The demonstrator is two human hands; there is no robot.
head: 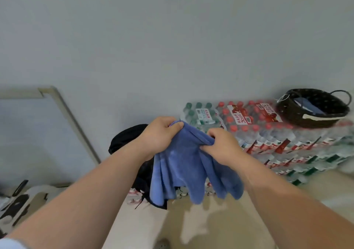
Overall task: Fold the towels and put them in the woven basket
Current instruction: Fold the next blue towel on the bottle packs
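Your left hand (159, 133) and right hand (220, 145) each grip the blue towel (183, 164), clamped on its top edge. The woven basket (293, 118) lies at two o'clock, nearer your right hand.

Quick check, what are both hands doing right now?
Left hand: closed on the blue towel's top edge.
Right hand: closed, pinching the same towel.
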